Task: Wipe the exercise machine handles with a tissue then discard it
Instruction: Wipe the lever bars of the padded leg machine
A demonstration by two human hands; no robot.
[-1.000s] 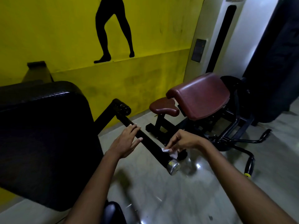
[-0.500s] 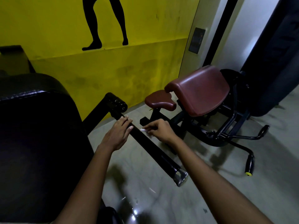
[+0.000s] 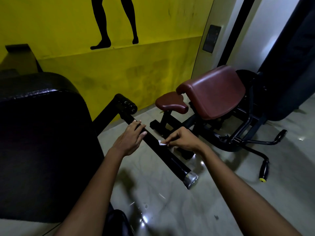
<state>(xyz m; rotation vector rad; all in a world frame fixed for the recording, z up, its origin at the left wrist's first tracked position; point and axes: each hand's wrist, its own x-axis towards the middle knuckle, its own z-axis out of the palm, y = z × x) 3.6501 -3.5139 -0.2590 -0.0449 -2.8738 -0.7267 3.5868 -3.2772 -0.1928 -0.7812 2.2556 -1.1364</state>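
Head view, looking down at both forearms. Black handle bar (image 3: 158, 147) runs diagonally from centre toward lower right of the frame, ending in a chrome cap (image 3: 190, 179). Right hand (image 3: 180, 140) pinches a small white tissue (image 3: 161, 143) against the bar at about its middle; fingers curled round the wad, which is mostly hidden. Left hand (image 3: 131, 138) lies on the bar just above, toward the pivot knob (image 3: 127, 104), fingers straight and flat, steadying and gripping nothing.

My judgement: wiping is in progress. I cannot say how much of this bar is covered. I see no mark on the surface to tell wiped from unwiped. The stretch down to the cap is likely left, as are any other handles. Discard step not yet done: tissue in hand, no bin in view.

Maroon padded bench (image 3: 213, 92) at centre right, well apart.
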